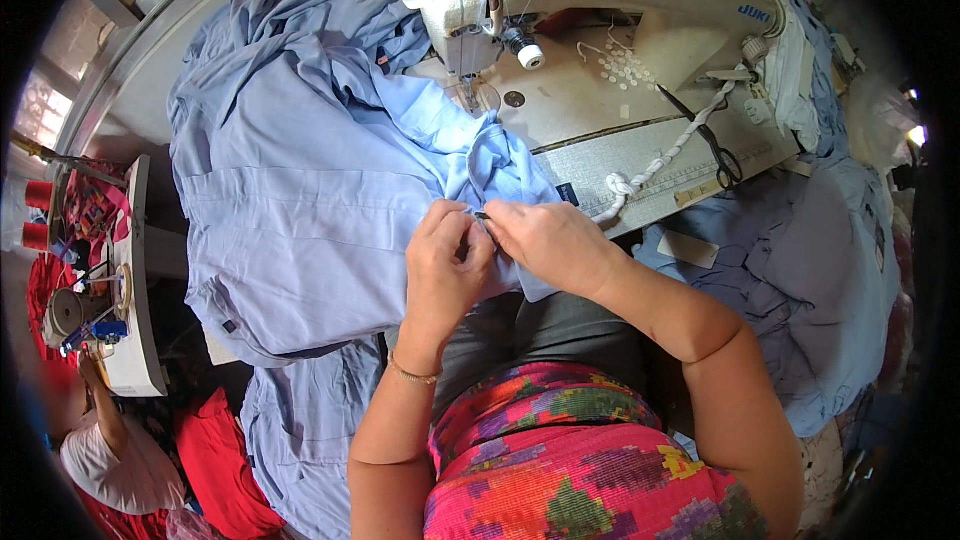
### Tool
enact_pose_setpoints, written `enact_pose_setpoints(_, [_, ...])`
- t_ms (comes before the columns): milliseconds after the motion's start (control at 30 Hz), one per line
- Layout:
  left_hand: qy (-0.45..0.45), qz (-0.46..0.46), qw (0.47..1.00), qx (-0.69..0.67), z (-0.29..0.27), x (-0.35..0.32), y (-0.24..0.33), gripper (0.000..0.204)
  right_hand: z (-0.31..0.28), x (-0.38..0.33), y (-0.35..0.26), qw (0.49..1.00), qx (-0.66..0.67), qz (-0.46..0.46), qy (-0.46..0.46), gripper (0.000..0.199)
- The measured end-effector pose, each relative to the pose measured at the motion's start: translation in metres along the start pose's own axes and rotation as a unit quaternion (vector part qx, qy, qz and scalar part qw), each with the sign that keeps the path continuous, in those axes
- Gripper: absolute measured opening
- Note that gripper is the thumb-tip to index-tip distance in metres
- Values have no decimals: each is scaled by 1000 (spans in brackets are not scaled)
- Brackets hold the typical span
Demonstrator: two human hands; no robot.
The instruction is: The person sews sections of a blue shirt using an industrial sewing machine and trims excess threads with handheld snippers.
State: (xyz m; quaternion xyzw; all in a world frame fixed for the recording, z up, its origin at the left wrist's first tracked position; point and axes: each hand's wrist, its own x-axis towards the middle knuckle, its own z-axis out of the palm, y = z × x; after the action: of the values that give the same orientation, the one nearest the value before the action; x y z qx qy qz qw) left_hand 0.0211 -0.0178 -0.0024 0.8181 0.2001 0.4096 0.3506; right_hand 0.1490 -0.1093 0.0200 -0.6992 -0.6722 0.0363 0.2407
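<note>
A light blue shirt [310, 220] spreads over the sewing machine table and down to my lap. My left hand [445, 258] is closed, pinching the shirt's edge between thumb and fingers. Right against it, my right hand [550, 248] pinches the same edge, its fingertips meeting those of the left. A small dark piece [482, 216] shows between the fingertips; what it is I cannot make out. Just beyond the hands, the brighter inner side of the shirt [430, 120] lies bunched up close to the needle area of the sewing machine [470, 25].
Black scissors [715, 145] and a braided white cord [670, 155] lie on the table at right. White buttons [627, 68] are scattered under the machine arm. More blue garments [790, 280] pile up at right. At far left a co-worker [120, 455] sits by another machine table [140, 280].
</note>
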Motion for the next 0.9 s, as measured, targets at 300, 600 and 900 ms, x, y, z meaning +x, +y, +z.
enact_pose_setpoints(300, [-8, 7, 1000, 14, 0, 1, 3, 5, -2, 2, 2, 997, 65, 41, -21, 13])
enact_pose_setpoints(600, [0, 51, 998, 47, 2, 0, -3, 5, 1, 1, 1, 999, 16, -18, 21, 12])
enact_pose_setpoints(900, [-26, -81, 996, -20, -2, 0, 7, 2, -4, 4, 2, 999, 31, 5, -22, 14])
